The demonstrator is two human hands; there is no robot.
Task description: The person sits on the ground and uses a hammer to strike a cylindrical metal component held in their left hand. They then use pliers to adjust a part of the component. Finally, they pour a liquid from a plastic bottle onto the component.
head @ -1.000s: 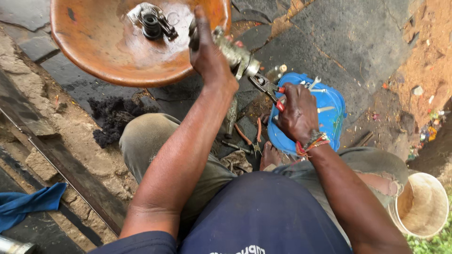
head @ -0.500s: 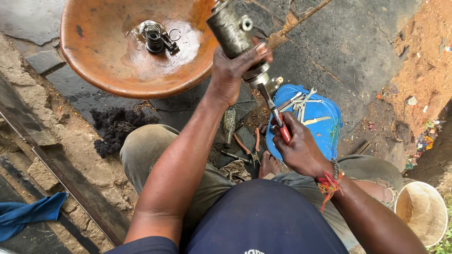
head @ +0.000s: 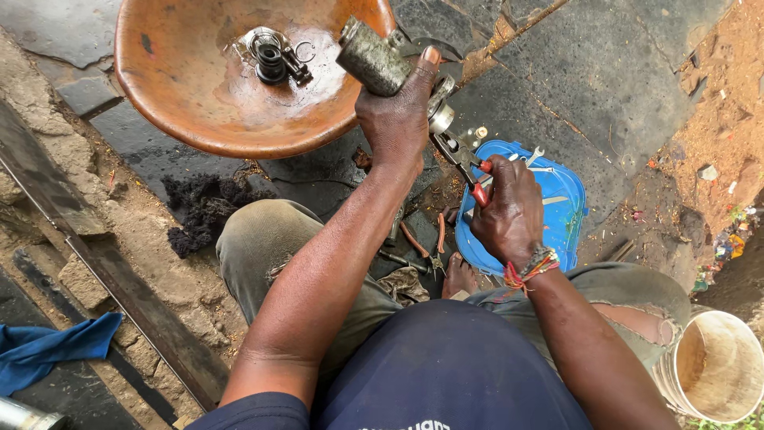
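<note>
left hand (head: 395,119) gripping grimy metal cylinder part (head: 374,57), now lifted top centre, clear of rusty bowl (head: 199,111) | right hand (head: 509,211) closed on red-handled pliers (head: 461,155), jaws moved up onto part's fitting | blue lid (head: 557,215) beneath

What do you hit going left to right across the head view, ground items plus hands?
blue cloth → black fibre clump → rusty orange bowl → left hand gripping grimy metal cylinder part → right hand on red-handled pliers → blue plastic lid → pale bucket
</note>
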